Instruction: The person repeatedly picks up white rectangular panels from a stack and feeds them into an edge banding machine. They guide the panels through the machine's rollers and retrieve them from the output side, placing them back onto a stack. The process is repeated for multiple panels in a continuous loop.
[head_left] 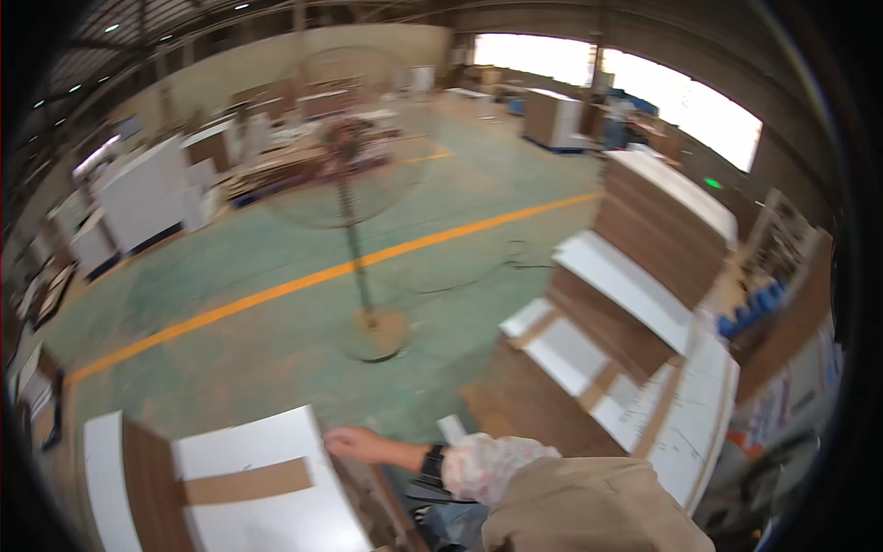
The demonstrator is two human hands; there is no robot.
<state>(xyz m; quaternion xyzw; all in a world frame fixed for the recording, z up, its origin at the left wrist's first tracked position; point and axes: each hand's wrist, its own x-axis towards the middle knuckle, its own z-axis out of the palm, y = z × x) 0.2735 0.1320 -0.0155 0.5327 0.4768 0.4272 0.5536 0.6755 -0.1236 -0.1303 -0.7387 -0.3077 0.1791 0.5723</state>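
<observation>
The grip of the one hand (354, 444) in view, reaching in from five o'clock on a floral sleeve (492, 465), looks loosely curled at the right edge of the white panel (253, 451), as if steadying it; whether it clasps, I cannot tell. The panel lies at seven o'clock atop stacked boards (147, 478). A pedestal fan (354, 184) stands at twelve o'clock on the green floor (276, 331).

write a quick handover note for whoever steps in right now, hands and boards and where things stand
One hand, reaching from the lower right, rests on the right edge of the white board at the bottom; whether it grips is unclear. Left or right cannot be told. The other hand is out of view.
The board lies flat on a low stack with a brown strip across it. More stacks of boards stand to the right, a pedestal fan ahead.
Done: board lies on the stack.
Left: nothing shows it lifted or moved.
</observation>
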